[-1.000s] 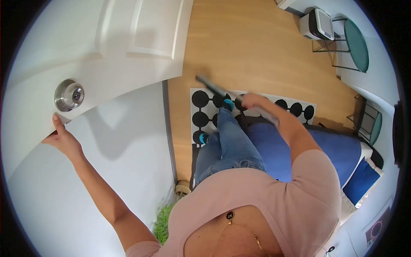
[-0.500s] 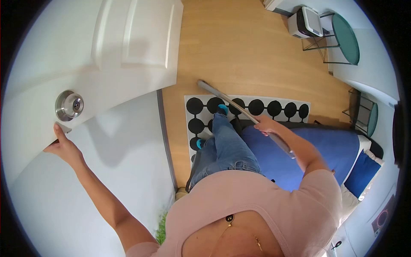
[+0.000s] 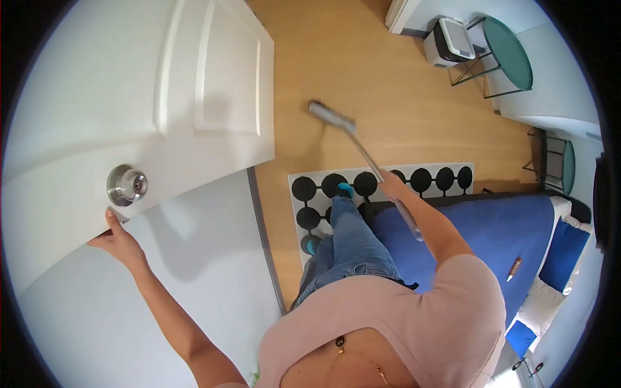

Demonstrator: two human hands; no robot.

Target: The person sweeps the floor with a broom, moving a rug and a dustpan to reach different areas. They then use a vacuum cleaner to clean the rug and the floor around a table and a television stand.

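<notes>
My left hand (image 3: 123, 246) holds the edge of a white panelled door (image 3: 226, 84), its thumb on the door's face and the fingers hidden behind. Just above the thumb is a round silver doorknob (image 3: 127, 185) with a keyhole. In my right hand (image 3: 392, 186) is a long-handled broom (image 3: 365, 152), gripped partway along its silver handle. Its narrow grey head (image 3: 331, 116), slightly blurred and dark at one end, reaches out over the wooden floor (image 3: 375, 84). The rear of the handle passes along my forearm.
My feet are on a white rug (image 3: 333, 210) with black dots. A bed with a blue cover (image 3: 453, 239) stands on the right, a brown object (image 3: 514, 269) on it. Farther off are a lidded bin (image 3: 449, 42) and a green tray table (image 3: 508, 53). A pale wall (image 3: 213, 226) runs left.
The broom's head has swung outward, away from the rug's edge and over the floor. My left hand still grips the door; the whole view has shifted a little.
</notes>
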